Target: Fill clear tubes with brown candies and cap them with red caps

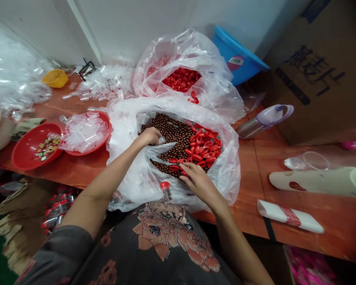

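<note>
1. Vial [161, 139], small and clear, is sitting in the left hand [149, 136], above the bag's contents; the fingers are curling closed around it; it is probably feeling light, stiff and a little slippery, so its sides are offering the best hold.
2. Brown balls [178, 132] are lying loose beneath; they are likely rolling easily, suiting a scoop better than a pinch.
3. Red pieces [206, 150] are heaping on the balls' right; they are looking light and hard, their rims giving fingertips an edge.
4. Right hand [200, 182] is hovering low with fingers partly spread, fingertips reaching the nearest pieces; whether it is gripping one, I cannot tell.
5. White plastic bag [123, 138] is surrounding everything, soft and creasing; a red-capped bottle [166, 192] is resting on its near edge.
</note>
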The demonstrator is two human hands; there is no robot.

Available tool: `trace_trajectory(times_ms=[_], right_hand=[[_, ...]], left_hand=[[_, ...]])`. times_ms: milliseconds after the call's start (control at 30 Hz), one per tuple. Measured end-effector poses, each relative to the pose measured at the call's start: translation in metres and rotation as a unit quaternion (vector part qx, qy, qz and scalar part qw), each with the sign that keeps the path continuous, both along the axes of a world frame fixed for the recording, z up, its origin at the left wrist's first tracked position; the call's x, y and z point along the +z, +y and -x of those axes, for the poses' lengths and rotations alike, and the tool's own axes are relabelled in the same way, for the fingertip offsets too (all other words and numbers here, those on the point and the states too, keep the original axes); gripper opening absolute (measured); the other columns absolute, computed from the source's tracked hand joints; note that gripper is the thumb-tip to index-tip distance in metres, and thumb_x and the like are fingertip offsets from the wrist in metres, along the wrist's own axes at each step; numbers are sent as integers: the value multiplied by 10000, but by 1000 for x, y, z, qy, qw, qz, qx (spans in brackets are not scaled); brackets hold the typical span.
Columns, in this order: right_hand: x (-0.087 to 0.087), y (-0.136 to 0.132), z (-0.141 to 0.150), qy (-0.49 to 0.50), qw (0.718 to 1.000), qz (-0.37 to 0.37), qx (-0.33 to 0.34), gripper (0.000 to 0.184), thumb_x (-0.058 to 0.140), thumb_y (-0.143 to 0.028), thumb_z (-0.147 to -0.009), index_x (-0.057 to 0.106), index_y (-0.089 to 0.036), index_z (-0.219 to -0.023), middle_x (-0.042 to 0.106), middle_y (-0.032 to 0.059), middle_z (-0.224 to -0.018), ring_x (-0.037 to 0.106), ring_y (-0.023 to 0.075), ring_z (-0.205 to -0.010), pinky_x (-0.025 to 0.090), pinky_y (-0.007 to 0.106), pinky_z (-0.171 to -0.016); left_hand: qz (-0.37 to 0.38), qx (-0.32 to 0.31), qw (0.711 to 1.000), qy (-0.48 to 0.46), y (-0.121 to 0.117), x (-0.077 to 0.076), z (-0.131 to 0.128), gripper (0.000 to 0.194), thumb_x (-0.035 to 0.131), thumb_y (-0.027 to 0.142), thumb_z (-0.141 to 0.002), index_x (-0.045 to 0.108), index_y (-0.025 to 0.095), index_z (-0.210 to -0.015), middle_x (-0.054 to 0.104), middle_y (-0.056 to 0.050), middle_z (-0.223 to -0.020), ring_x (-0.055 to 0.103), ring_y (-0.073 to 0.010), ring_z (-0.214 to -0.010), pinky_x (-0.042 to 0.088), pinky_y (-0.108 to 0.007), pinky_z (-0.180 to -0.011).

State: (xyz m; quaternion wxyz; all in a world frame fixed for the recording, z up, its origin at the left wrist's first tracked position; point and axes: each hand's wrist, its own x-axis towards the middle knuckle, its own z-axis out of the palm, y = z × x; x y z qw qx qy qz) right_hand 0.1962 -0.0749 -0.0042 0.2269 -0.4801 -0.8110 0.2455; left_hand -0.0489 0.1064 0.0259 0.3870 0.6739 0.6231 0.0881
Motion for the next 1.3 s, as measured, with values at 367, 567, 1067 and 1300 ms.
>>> trace_trajectory(times_ms=[367,567,1067,1300], right_hand=[[-5,45,-1,-46,996,-44,-67,379,432,-190,-962,643,-161,-1275,644,154,-1105,628,280,-1024,557,485,-915],[-13,44,5,-42,996,-37,-76,386,413,-174,-965,644,-171,-1275,646,153,-1163,621,267,-1086,537,468,-970],[-7,39,2,-52,991,-8,-121,401,385,-157,-955,651,-168,-1255,654,142,-1156,660,261,-1049,551,421,-936],[-4,44,15,-98,990,-17,-101,312,476,-180,-952,685,-179,-1183,677,112,-1115,637,244,-1024,507,367,-941]], left_hand=[[-69,71,978,-181,13,-51,-59,435,813,205,-615,761,70,-1025,725,-50,-813,634,-191,-773,469,-297,-791],[-57,102,941,-317,10,-65,-69,391,780,204,-660,733,93,-1032,752,-88,-963,665,-180,-840,500,-319,-871],[-29,113,871,-478,-72,9,-38,442,880,275,-574,718,132,-960,740,-57,-946,665,-173,-865,511,-340,-873],[-1,142,856,-498,-111,5,-18,445,887,275,-584,714,145,-973,748,-60,-990,672,-182,-904,512,-364,-917]])
